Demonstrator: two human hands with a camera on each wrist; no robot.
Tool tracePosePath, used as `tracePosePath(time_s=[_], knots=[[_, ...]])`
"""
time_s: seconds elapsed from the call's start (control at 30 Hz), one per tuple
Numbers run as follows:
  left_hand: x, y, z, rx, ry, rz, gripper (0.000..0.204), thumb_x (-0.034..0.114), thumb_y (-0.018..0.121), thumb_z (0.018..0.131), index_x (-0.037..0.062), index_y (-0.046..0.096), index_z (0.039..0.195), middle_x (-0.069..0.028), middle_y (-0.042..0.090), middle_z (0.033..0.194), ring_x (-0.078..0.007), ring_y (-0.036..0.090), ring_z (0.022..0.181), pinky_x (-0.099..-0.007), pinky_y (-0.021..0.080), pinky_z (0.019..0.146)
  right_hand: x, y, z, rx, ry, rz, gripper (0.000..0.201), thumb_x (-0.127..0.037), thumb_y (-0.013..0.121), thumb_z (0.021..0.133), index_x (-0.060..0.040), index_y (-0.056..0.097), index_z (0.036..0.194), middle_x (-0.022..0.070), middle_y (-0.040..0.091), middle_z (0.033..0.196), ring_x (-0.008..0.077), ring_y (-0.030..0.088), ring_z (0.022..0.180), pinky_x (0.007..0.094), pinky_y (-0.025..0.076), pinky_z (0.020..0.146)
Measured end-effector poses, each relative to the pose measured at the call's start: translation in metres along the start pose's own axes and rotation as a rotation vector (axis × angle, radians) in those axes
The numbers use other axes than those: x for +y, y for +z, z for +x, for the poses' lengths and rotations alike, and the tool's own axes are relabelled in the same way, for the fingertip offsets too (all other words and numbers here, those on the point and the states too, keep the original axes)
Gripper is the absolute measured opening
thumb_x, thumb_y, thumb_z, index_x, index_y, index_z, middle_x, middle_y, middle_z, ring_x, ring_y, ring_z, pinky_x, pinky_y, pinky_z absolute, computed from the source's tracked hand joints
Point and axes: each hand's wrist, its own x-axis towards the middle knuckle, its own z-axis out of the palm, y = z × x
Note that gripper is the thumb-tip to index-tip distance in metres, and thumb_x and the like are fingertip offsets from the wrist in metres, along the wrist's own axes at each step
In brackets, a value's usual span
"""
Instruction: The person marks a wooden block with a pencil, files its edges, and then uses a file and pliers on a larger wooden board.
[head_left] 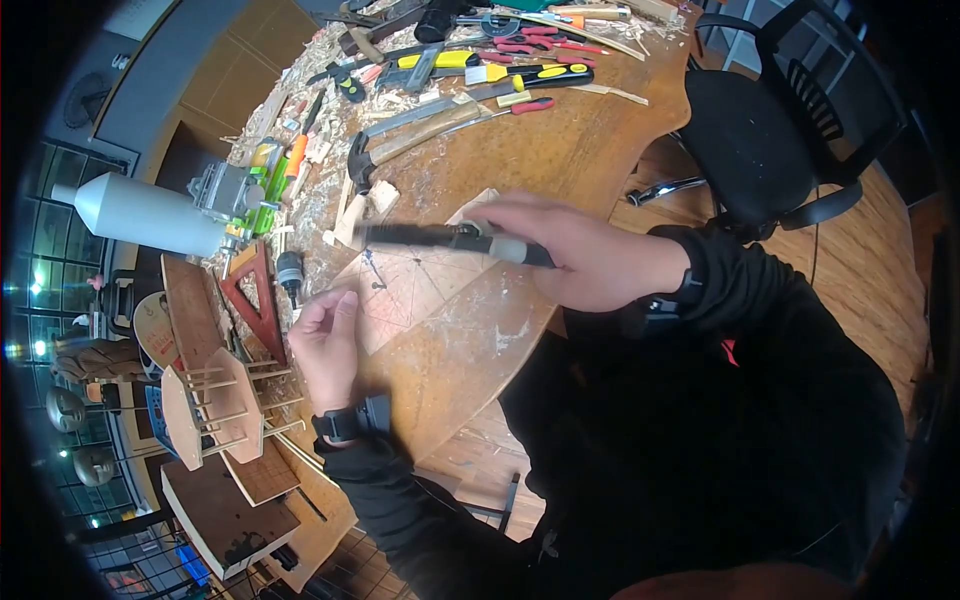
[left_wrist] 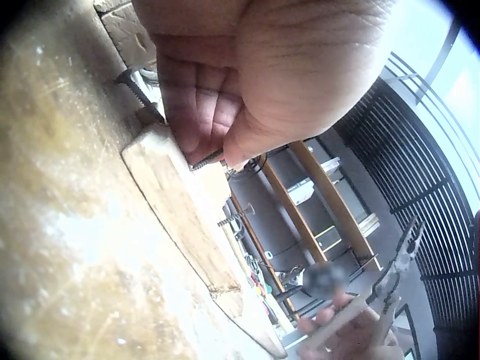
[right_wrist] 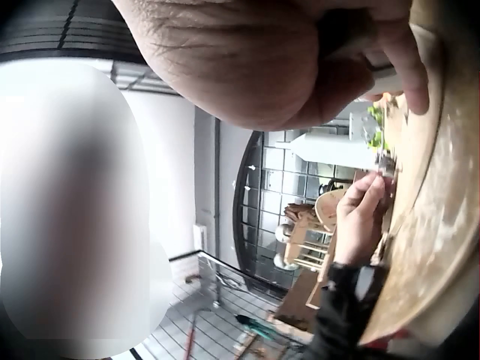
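A wooden board (head_left: 400, 305) with drawn lines lies on the worktable near its front edge. My left hand (head_left: 328, 345) is at the board's left edge; in the left wrist view its thumb and fingers pinch a dark screw (left_wrist: 208, 160) at the wood. Another screw (left_wrist: 140, 99) stands tilted beside those fingers, and a further screw (left_wrist: 236, 216) sticks up farther along the board. My right hand (head_left: 600, 255) grips pliers (left_wrist: 396, 266) over the board. In the head view the pliers are blurred, and part of their handles is hidden in the palm.
Past the board lie a hammer (head_left: 415, 137), a brush (head_left: 535, 75) and several other tools among wood shavings. To the left are a screwdriver bit holder (head_left: 290, 275), a red triangle (head_left: 258, 300) and a wooden model (head_left: 215, 405). A black chair (head_left: 750, 130) stands at right.
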Motion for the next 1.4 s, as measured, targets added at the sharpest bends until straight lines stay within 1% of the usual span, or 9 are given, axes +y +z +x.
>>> tracePosePath(time_s=[0.03,0.07,0.13,0.27,0.33,0.43,0.63,1.27,1.4], knots=[[-0.002,0.000,0.001,0.002,0.002,-0.001,0.016,0.011,0.077,0.098,-0.0017,0.078,0.108,-0.0035,0.076,0.100,-0.0086,0.065,0.090,-0.0250,0.052,0.085,-0.001,0.000,0.001,0.143,-0.178,-0.244,0.065,0.012,0.066,0.082,0.0043,0.049,0.144,0.0219,0.056,0.134,0.0372,0.051,0.138,0.0436,0.045,0.110],[-0.006,0.000,0.002,-0.003,0.013,-0.009,0.016,0.011,0.077,0.098,-0.0017,0.078,0.108,-0.0033,0.076,0.100,-0.0085,0.065,0.089,-0.0250,0.052,0.085,0.000,-0.001,0.004,0.142,-0.182,-0.245,0.065,0.012,0.066,0.082,0.0043,0.049,0.144,0.0219,0.056,0.134,0.0372,0.051,0.138,0.0436,0.045,0.110],[-0.007,-0.001,0.001,-0.004,0.021,-0.018,0.016,0.010,0.077,0.098,-0.0018,0.078,0.109,-0.0031,0.076,0.100,-0.0085,0.065,0.089,-0.0251,0.052,0.085,0.005,-0.006,0.011,0.230,-0.315,-0.604,0.074,0.015,0.065,0.078,0.0052,0.045,0.148,0.0251,0.046,0.146,0.0444,0.038,0.148,0.0473,0.040,0.118],[-0.003,-0.001,0.001,-0.005,0.000,0.003,0.015,0.010,0.077,0.098,-0.0020,0.078,0.108,-0.0033,0.076,0.100,-0.0089,0.065,0.091,-0.0257,0.052,0.086,0.006,-0.006,0.013,0.245,-0.317,-0.708,0.076,0.016,0.066,0.075,0.0063,0.045,0.147,0.0259,0.044,0.150,0.0483,0.031,0.152,0.0511,0.037,0.122],[-0.003,-0.001,0.001,-0.004,0.005,0.017,0.015,0.010,0.077,0.098,-0.0021,0.078,0.108,-0.0034,0.076,0.101,-0.0091,0.065,0.091,-0.0258,0.052,0.086,0.011,-0.006,0.012,0.218,-0.331,-0.706,0.090,0.023,0.064,0.068,0.0042,0.042,0.153,0.0247,0.039,0.156,0.0515,0.020,0.158,0.0538,0.035,0.123],[-0.003,-0.002,0.001,-0.002,0.000,0.001,0.015,0.010,0.077,0.098,-0.0022,0.079,0.108,-0.0037,0.077,0.101,-0.0094,0.065,0.093,-0.0260,0.052,0.087,0.008,-0.007,0.012,0.216,-0.328,-0.745,0.076,0.016,0.067,0.075,0.0058,0.045,0.147,0.0267,0.044,0.151,0.0523,0.026,0.154,0.0538,0.037,0.122],[-0.001,-0.001,0.000,-0.004,0.002,0.019,0.015,0.010,0.076,0.099,-0.0011,0.079,0.109,-0.0035,0.077,0.101,-0.0093,0.066,0.091,-0.0263,0.053,0.086,0.010,-0.007,0.013,0.242,-0.330,-0.775,0.074,0.015,0.066,0.076,0.0048,0.047,0.147,0.0266,0.045,0.150,0.0531,0.026,0.154,0.0541,0.038,0.121],[-0.001,-0.001,0.001,0.006,-0.002,0.011,0.016,0.010,0.076,0.099,-0.0021,0.079,0.109,-0.0036,0.077,0.099,-0.0091,0.065,0.090,-0.0261,0.052,0.086,0.026,-0.010,0.009,0.292,-0.325,-0.841,0.073,0.017,0.065,0.074,0.0062,0.049,0.144,0.0287,0.044,0.148,0.0537,0.024,0.156,0.0545,0.038,0.121],[0.005,0.000,-0.001,0.009,0.015,0.027,0.017,0.011,0.076,0.099,-0.0022,0.079,0.110,-0.0043,0.078,0.100,-0.0092,0.066,0.091,-0.0263,0.052,0.086,0.028,-0.009,0.008,0.289,-0.259,-0.835,0.079,0.019,0.062,0.074,0.0040,0.048,0.150,0.0260,0.040,0.156,0.0505,0.026,0.157,0.0531,0.034,0.124]])
